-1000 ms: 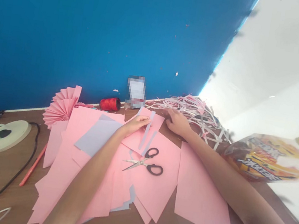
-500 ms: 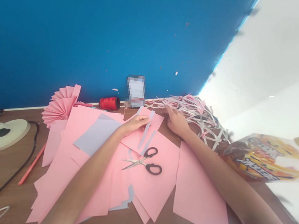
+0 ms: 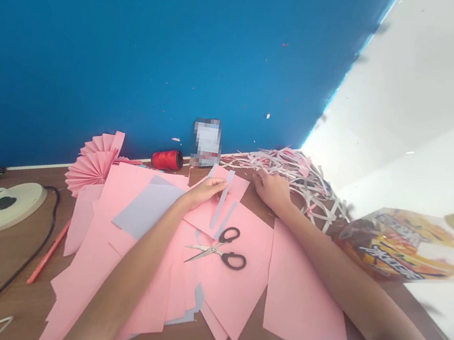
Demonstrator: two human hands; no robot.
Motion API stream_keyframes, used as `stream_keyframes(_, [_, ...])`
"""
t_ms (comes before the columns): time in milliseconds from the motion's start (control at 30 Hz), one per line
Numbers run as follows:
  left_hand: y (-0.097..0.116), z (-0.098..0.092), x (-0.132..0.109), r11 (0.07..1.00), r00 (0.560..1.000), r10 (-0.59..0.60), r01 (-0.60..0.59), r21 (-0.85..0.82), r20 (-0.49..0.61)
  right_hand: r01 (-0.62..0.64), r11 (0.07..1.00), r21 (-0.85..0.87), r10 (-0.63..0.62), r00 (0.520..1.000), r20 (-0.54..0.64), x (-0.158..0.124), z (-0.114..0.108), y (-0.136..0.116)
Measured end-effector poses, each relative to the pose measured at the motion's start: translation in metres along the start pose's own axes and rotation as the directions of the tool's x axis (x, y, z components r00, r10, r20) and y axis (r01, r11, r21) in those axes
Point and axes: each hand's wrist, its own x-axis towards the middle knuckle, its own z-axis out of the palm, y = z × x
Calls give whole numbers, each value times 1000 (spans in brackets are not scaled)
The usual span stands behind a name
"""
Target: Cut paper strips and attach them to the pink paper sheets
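Observation:
My left hand [image 3: 205, 191] is closed in a pinch on a narrow lavender paper strip [image 3: 221, 203], held over a pink sheet. A second lavender strip [image 3: 225, 221] lies beside it. My right hand [image 3: 273, 191] rests at the near side of a heap of pink and white paper strips [image 3: 288, 162]. Its fingers are curled down, and whatever they may hold is hidden. Black-handled scissors [image 3: 215, 249] lie with blades apart on the pink sheets [image 3: 230, 290], just below my left hand. A lavender sheet [image 3: 147, 206] lies left of that hand.
Along the blue wall stand a folded pink paper fan [image 3: 93, 164], a red thread spool [image 3: 167, 159] and a blurred-out packet [image 3: 207, 143]. At left are a white reel [image 3: 7, 211], a black cable [image 3: 50, 223] and a red pen [image 3: 47, 254]. A printed plastic bag [image 3: 403, 244] lies right.
My right hand has drawn slightly back and right from the strips, and its extended finger has curled down. My left hand keeps its pinch. The view has shifted slightly.

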Motion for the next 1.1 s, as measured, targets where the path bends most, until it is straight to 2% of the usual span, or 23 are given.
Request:
stream_keyframes(133, [-1, 0, -1, 1000, 1000, 2, -2, 15, -1, -45, 997, 70, 45, 999, 0, 1, -7, -3])
stream_keyframes(267, [1, 1, -1, 999, 1000, -14, 14, 44, 4, -58, 941, 334, 63, 998, -5, -1, -22, -10])
stream_keyframes(333, [3, 1, -2, 998, 1000, -17, 16, 56, 9, 39, 841, 539, -62, 998, 24, -4, -28, -17])
stream_keyframes(400, [4, 2, -2, 998, 1000, -14, 13, 66, 13, 137, 663, 736, -260, 964, 55, -9, -31, -26])
stream_keyframes(467, [5, 3, -2, 997, 1000, -9, 8, 72, 20, 139, 534, 834, -322, 945, 48, -12, -28, -35])
stream_keyframes(567, [5, 5, -2, 998, 999, -7, 5, 57, 32, 127, 457, 880, -261, 965, -3, -13, -20, -41])
stream_keyframes(700, [8, 5, -4, 999, 996, -6, 2, 51, 87, 41, 443, 895, -40, 999, -26, -9, -16, -34])
stream_keyframes(833, [13, 6, -7, 996, 994, 13, -23, 89, 106, -25, 436, 900, 120, 992, -30, -3, -18, -24])
stream_keyframes(967, [16, 7, -9, 994, 993, 28, -39, 98, 116, -2, 384, 924, 138, 989, -55, -1, -16, -22])
stream_keyframes(1100, [15, 6, -7, 994, 994, 28, -39, 103, 105, -91, 234, 968, 14, 996, 90, -4, -12, -28])
